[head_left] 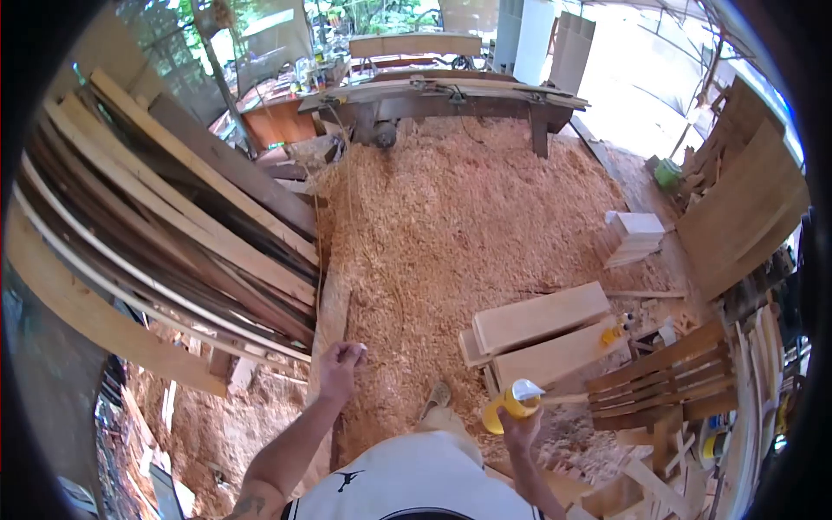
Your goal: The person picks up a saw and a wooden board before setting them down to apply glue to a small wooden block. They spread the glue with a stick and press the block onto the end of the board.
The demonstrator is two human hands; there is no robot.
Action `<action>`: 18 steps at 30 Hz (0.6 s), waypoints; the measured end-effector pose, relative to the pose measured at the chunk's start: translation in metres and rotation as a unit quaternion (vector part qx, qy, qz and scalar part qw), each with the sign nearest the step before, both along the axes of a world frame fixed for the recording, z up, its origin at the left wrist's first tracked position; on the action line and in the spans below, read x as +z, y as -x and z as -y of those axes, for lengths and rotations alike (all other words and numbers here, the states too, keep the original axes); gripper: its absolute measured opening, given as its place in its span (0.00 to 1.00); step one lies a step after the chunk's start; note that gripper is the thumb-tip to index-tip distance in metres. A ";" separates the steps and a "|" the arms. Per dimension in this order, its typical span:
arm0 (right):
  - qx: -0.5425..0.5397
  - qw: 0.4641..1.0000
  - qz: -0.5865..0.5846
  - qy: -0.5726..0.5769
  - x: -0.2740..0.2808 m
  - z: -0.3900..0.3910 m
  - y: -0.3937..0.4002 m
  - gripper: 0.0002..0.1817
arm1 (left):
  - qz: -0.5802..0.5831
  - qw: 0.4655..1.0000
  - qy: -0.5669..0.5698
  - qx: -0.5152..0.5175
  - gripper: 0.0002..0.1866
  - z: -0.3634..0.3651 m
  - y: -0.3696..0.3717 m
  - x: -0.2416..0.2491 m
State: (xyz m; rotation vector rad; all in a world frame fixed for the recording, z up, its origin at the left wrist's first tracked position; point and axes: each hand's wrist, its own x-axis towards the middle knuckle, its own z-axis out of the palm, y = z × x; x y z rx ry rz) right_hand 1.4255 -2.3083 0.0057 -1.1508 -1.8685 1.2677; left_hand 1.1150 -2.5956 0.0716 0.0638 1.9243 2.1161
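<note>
My right hand is wrapped round a yellow container with a whitish top, held tilted in front of my body. Whether that top is a lid or an opening I cannot make out. My left hand is raised away from the container, its fingers pinched on a small white thing too small to name. Just beyond my right hand lie thick light wooden boards, stacked on the shavings. A yellow-orange bottle rests on the nearer board.
Wood shavings cover the ground. Long planks lean along the left. A long workbench stands at the back. To the right are a stack of pale blocks, large panels and a slatted wooden piece.
</note>
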 end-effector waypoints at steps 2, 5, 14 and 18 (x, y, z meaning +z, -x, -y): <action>0.021 0.999 0.032 0.017 0.007 -0.027 0.055 0.46 | 0.001 0.999 0.014 0.037 0.05 -0.013 0.043 -0.003; 0.076 0.996 -0.030 0.048 -0.018 -0.078 0.150 0.47 | -0.014 0.995 0.041 0.086 0.06 -0.034 0.110 -0.003; 0.141 0.989 -0.032 0.043 0.079 -0.166 0.404 0.42 | 0.029 0.991 0.042 0.120 0.06 -0.112 0.285 -0.048; 0.096 0.995 -0.006 0.042 0.041 -0.213 0.493 0.42 | 0.037 0.994 0.051 0.085 0.06 -0.175 0.401 -0.073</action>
